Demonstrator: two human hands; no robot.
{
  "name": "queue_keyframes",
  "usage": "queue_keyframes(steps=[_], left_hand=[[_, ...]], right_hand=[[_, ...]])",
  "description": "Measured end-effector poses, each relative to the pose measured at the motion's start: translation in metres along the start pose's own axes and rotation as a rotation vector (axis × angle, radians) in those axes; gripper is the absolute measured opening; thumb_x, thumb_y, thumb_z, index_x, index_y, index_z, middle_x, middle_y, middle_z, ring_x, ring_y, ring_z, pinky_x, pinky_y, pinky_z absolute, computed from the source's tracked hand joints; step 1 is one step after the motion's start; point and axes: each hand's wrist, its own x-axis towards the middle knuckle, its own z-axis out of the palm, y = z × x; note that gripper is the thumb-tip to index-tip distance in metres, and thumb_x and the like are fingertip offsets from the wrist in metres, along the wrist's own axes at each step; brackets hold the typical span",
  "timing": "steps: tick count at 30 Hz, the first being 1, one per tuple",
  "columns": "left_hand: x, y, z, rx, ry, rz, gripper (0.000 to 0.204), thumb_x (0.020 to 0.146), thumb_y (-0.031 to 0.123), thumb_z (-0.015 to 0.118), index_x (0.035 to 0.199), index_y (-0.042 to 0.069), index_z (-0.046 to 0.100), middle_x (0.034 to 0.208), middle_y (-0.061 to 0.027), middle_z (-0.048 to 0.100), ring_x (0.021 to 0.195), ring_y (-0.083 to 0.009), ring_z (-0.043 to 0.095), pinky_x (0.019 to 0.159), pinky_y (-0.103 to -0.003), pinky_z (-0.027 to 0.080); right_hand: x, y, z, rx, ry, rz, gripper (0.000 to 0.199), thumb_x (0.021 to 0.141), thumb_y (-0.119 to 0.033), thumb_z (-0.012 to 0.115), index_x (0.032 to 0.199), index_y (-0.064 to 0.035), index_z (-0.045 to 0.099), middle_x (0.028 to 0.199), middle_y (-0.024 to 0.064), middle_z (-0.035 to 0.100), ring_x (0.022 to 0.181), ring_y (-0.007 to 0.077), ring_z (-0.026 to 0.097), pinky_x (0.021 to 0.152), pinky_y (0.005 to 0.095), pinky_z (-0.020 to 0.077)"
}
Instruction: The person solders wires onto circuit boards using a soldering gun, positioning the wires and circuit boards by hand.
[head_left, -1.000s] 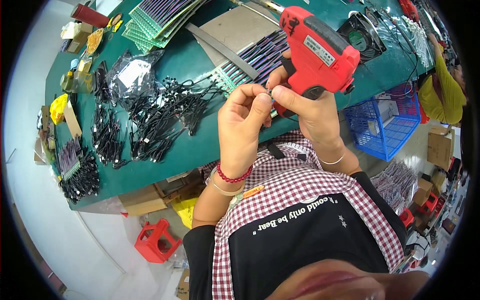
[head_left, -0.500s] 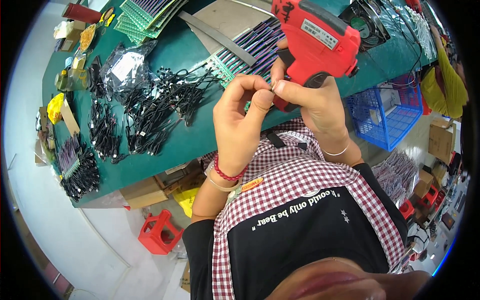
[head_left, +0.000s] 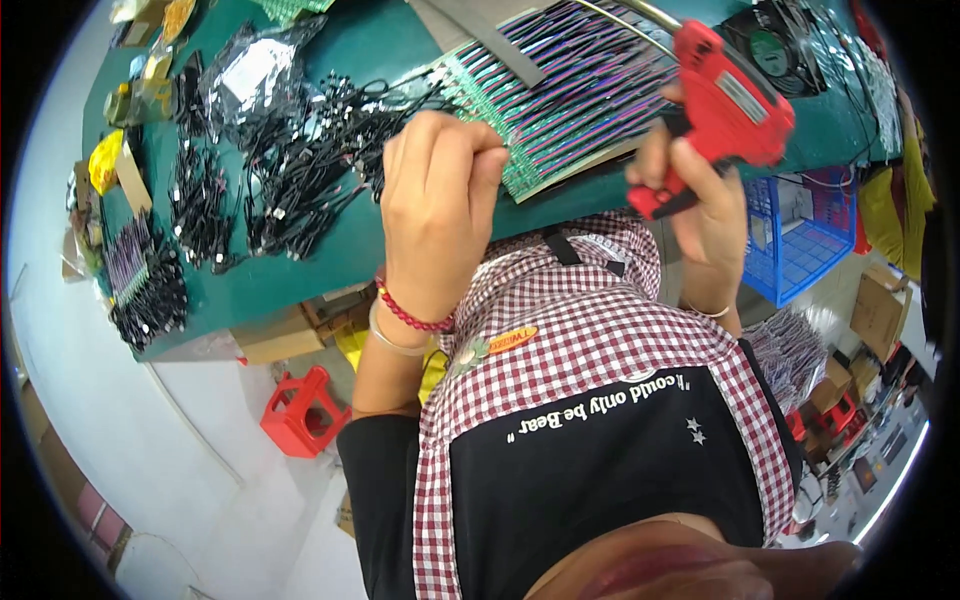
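Right hand [head_left: 710, 208] holds red soldering gun [head_left: 738, 108]; boards [head_left: 580, 88] lie beside left hand [head_left: 432, 205].

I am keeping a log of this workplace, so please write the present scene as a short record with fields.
Left hand: curled, near the wired green boards; any held object not visible
Right hand: holds red gun-shaped tool
On boards: grey metal strip, partly across them
Left of boards: tangled black cables, plastic bag
Right of green table: blue crate
Floor, left: red stool
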Motion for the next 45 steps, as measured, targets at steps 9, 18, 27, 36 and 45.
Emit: queue_keyframes(steps=[9,18,27,36,45], left_hand=[[-0.004,-0.016,0.006,-0.037,-0.131,-0.078,0.01,0.077,0.003,0.065,0.08,0.002,0.056,0.079,-0.0072,0.053,0.071,-0.0232,0.054,0.062,-0.033,0.043],[-0.004,0.017,0.021,-0.285,0.075,-0.062,0.016,0.072,-0.006,0.069,0.081,0.0,0.057,0.076,-0.0095,0.054,0.059,-0.0178,0.055,0.049,-0.027,0.045],[-0.009,0.017,0.024,-0.275,0.089,-0.076,0.017,0.072,-0.007,0.068,0.08,0.001,0.056,0.076,-0.0089,0.054,0.058,-0.0178,0.055,0.048,-0.027,0.045],[-0.009,0.001,0.018,-0.128,0.068,-0.169,0.008,0.079,0.002,0.067,0.079,0.0,0.059,0.076,-0.0051,0.053,0.058,-0.0118,0.048,0.05,-0.024,0.039],[0.008,-0.041,0.014,0.204,-0.135,0.0,0.011,0.073,0.001,0.067,0.082,0.001,0.06,0.093,-0.0094,0.057,0.074,-0.0254,0.055,0.064,-0.035,0.046]], right_hand=[[-0.026,0.008,-0.001,-0.127,0.141,0.061,0.041,0.083,-0.009,0.057,0.121,0.0009,0.042,0.066,0.0044,0.046,0.052,0.0102,0.039,0.05,0.0248,0.033],[0.005,0.022,0.045,-0.123,-0.029,-0.065,0.014,0.082,-0.007,0.066,0.092,-0.0007,0.059,0.082,-0.0008,0.057,0.07,0.0038,0.049,0.062,0.0205,0.0422],[0.005,0.021,0.044,-0.141,-0.058,-0.011,0.011,0.08,-0.002,0.065,0.089,0.0001,0.058,0.079,-0.0008,0.056,0.071,0.0059,0.051,0.062,0.0216,0.0423],[-0.01,0.029,0.025,-0.159,0.049,0.132,0.051,0.077,0.0,0.064,0.123,-0.0005,0.042,0.088,0.0085,0.057,0.07,0.013,0.055,0.063,0.0267,0.046],[-0.04,0.029,-0.033,-0.062,0.06,0.094,0.042,0.089,-0.021,0.055,0.12,0.0048,0.043,0.059,0.0063,0.046,0.045,0.0098,0.04,0.046,0.0269,0.0402]])
